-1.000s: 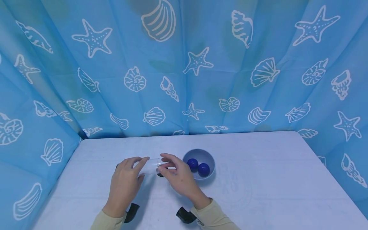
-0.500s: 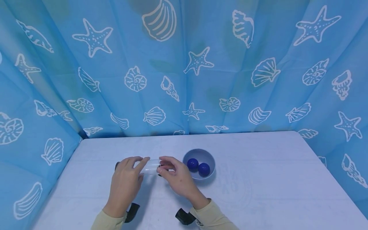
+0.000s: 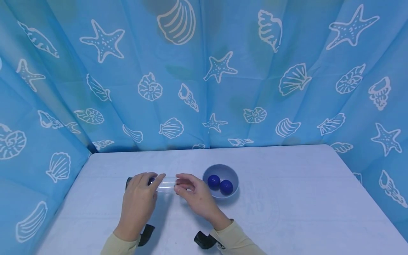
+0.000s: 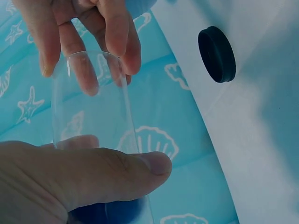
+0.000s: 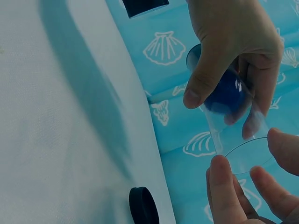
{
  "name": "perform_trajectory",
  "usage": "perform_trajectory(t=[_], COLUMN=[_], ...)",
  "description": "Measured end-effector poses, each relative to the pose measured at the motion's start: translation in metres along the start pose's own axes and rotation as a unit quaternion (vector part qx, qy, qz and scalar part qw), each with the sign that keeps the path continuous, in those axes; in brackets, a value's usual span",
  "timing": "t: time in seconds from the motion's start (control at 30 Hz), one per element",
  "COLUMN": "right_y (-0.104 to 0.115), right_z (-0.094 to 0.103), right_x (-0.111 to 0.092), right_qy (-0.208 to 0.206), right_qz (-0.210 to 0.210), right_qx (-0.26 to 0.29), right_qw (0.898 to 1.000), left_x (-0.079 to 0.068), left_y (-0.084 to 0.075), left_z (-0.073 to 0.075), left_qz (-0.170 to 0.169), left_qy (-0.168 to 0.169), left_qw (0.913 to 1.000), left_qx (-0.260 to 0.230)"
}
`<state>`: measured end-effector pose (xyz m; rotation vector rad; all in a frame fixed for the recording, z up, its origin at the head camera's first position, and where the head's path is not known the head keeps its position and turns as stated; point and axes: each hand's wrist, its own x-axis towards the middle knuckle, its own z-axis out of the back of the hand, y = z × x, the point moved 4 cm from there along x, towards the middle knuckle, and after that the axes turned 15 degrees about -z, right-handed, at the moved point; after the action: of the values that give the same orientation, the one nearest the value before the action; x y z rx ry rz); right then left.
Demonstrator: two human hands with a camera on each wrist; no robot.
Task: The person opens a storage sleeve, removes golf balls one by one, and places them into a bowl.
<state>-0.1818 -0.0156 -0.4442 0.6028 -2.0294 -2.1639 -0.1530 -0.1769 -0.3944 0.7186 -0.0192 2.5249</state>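
Observation:
My left hand [image 3: 139, 202] grips a clear plastic tube [image 3: 167, 185] lying sideways above the table, thumb across its wall in the left wrist view. A dark blue ball [image 5: 228, 94] sits inside, near the end held by my left hand. A black end [image 3: 128, 182] shows just past the left knuckles in the head view. The other end is an uncovered clear rim [image 4: 91, 53]. My right hand [image 3: 197, 196] holds this rim, thumb and fingertips on opposite sides of it. A round black cap [image 4: 217, 54] is on the table below, hidden in the head view.
A grey-blue bowl [image 3: 236, 187] with two dark blue balls [image 3: 214, 181] stands just right of my right hand. Black wrist cameras [image 3: 204, 241] hang at both wrists. A blue curtain [image 3: 204, 88] with shell prints borders the white table [image 3: 296, 198].
More of the black end shows left of my left hand, and dark blue appears between its fingers. Black beside my right fingertips is out of sight. Both hands stay nearly in place.

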Motion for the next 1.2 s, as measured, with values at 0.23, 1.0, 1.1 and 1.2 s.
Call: perform_trajectory(t=[0.23,1.0,1.1,1.2], right_y=[-0.0007,0.0008,0.0016,0.0022], right_z=[-0.0005,0.0051,0.0060,0.0070], right_x=[0.0002,0.0002,-0.0001,-0.0003], right_qy=[0.007,0.005,0.000,-0.008], right_qz=[0.001,-0.028,-0.028,-0.029], right_qx=[0.015,0.007,0.003,-0.004], right_qw=[1.000,1.000,1.000,1.000], left_x=[-0.0001,0.0000,0.0005,0.0009], left_y=[0.0004,0.0000,0.0001,0.0002], left_z=[0.0000,0.0002,0.0004,0.0007], left_qz=[0.004,0.017,0.020,0.021], left_qy=[0.016,0.018,0.019,0.020], left_qw=[0.9999,0.9997,0.9996,0.9995], left_qx=[-0.001,-0.007,-0.010,-0.011])
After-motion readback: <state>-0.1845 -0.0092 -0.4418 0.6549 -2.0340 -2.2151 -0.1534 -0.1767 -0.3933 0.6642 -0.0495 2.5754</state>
